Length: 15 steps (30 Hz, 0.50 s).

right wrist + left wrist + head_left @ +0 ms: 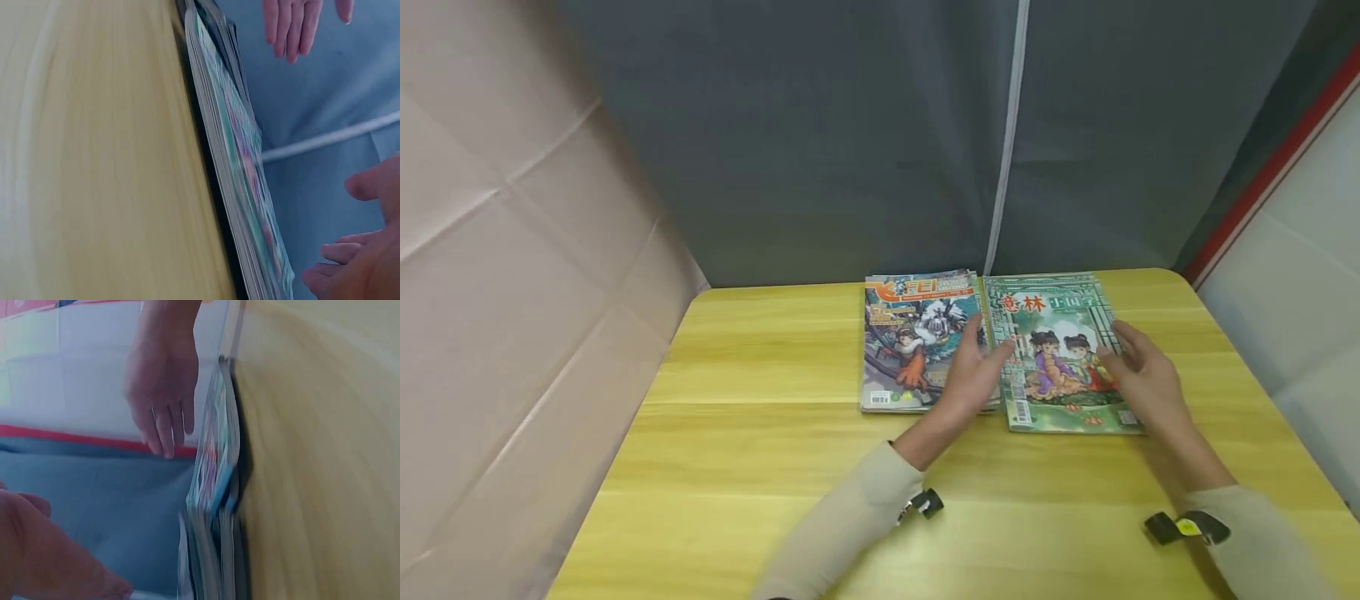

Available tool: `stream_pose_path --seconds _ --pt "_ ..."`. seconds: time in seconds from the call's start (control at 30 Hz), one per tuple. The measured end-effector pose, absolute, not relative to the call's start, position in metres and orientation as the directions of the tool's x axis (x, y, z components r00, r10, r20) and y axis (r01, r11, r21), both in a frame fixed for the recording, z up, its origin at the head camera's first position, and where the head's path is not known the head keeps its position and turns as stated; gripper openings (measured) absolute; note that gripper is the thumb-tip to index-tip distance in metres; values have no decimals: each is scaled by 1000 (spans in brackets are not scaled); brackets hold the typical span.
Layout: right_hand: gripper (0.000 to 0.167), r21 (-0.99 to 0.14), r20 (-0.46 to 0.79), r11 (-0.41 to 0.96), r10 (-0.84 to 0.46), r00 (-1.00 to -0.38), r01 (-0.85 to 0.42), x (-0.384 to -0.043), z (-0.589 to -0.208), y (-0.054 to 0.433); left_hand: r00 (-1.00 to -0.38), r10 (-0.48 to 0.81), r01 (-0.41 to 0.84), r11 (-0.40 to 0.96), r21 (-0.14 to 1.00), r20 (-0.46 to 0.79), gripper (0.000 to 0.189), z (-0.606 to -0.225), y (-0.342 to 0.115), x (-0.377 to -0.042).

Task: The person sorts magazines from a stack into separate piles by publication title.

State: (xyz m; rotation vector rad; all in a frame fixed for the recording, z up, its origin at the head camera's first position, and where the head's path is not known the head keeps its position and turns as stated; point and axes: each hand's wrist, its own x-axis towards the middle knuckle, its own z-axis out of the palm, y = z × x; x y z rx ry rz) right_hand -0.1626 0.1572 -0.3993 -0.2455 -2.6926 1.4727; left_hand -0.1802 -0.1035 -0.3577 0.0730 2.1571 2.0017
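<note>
Two stacks of magazines lie side by side at the far edge of the table. On top of the right stack is a green magazine [1063,400] with two cartoon children on its cover; a darker comic magazine [895,342] with an orange title tops the left one. My left hand [966,382] is over the seam between the stacks, fingers extended. Above the green magazine's right edge is my right hand [1152,390], its fingers loosely spread. Both wrist views show the hands raised off the stacks, with nothing held.
The yellow wood-grain table [737,475] extends to the left and in front of the stacks. Behind it hangs a dark grey curtain [820,150] with a pale vertical strip. Light fabric walls [535,275] stand on both sides, a red band [1277,171] running along the right one.
</note>
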Motion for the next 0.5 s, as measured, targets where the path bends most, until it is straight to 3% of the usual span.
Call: stream_pose_path --seconds 0.27,0.5 --pt "66 -862 47 506 6 -999 -38 -169 -403 111 -974 162 -149 61 987 -157 76 -362 -184 -211" --pt "66 -876 31 478 -69 -997 -60 -169 -402 79 -991 47 -123 116 986 -129 79 -372 -245 -222"
